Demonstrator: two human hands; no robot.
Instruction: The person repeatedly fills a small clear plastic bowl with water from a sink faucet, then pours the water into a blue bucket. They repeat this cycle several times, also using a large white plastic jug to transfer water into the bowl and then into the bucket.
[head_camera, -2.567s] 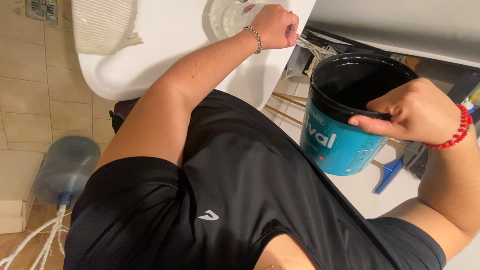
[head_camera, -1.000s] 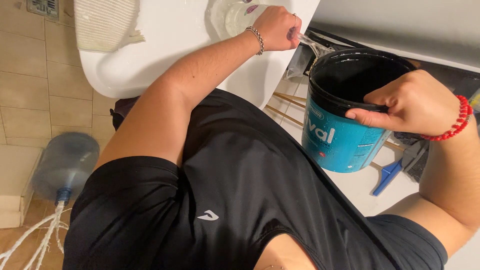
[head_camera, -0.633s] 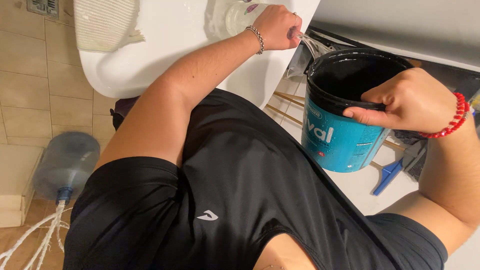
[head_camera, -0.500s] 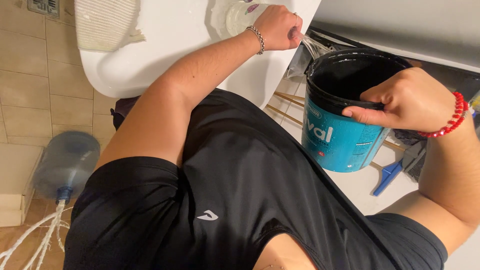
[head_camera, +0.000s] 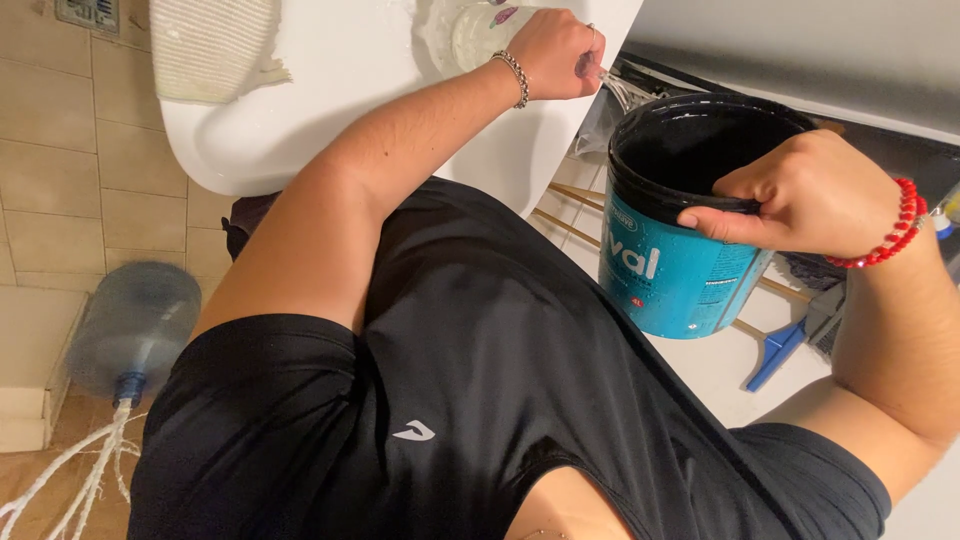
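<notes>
Here, head view: right hand (head_camera: 812, 195) clamped on the rim of a blue bucket (head_camera: 680, 265) with a black inside. Left hand (head_camera: 555, 52) closed around a thin metal handle (head_camera: 612, 82), just beside a white basin (head_camera: 330, 90); a blue water jug (head_camera: 135, 325) lies well below it.

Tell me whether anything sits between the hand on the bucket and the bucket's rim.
Nothing visible does. The right hand already grips the bucket directly: thumb on the outside of the black rim, fingers curled over it into the dark inside. The left hand is apart from it, closed on a thin metal piece by the white sink.
</notes>
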